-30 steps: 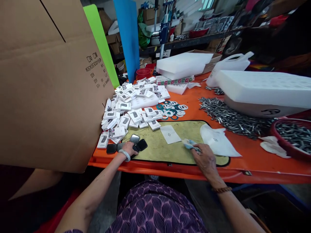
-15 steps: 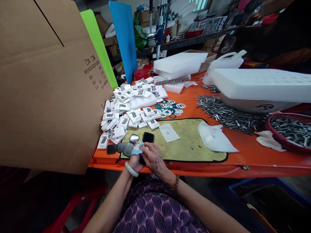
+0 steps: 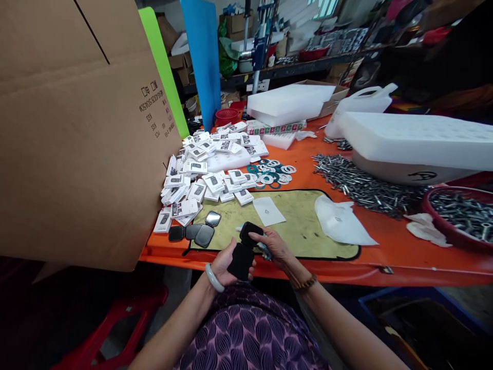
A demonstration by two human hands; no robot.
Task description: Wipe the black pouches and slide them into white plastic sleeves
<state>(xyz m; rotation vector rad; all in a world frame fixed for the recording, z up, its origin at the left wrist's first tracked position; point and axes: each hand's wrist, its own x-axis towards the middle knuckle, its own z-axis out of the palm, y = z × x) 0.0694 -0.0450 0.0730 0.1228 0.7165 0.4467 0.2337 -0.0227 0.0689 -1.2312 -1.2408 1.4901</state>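
My left hand [image 3: 224,263] is closed around a matte black flat square piece [image 3: 241,261], palm up, just off the mat's front edge. My right hand [image 3: 276,243] grips a black rounded-square case [image 3: 251,234] with the thumb on top, close above the left hand's piece. Whether the two black pieces are joined I cannot tell. A crumpled light-blue cloth [image 3: 264,251] is also in my right hand, mostly hidden by the fingers. Left of my hands lie a glossy silver-faced square case [image 3: 213,218] and several dark rounded-square pieces [image 3: 204,235].
A yellow mat [image 3: 300,226] carries a white paper slip [image 3: 269,211] and a white plastic bag [image 3: 342,221]. Small white boxes [image 3: 213,182] are heaped beyond, beside teal and white rings [image 3: 271,172]. A large carton [image 3: 84,154] walls the left; metal screws [image 3: 358,185] are piled right.
The black case that lay on the mat is now in my right hand. My hands have shifted right and parted slightly, and the cloth has moved from above the left hand into the right.
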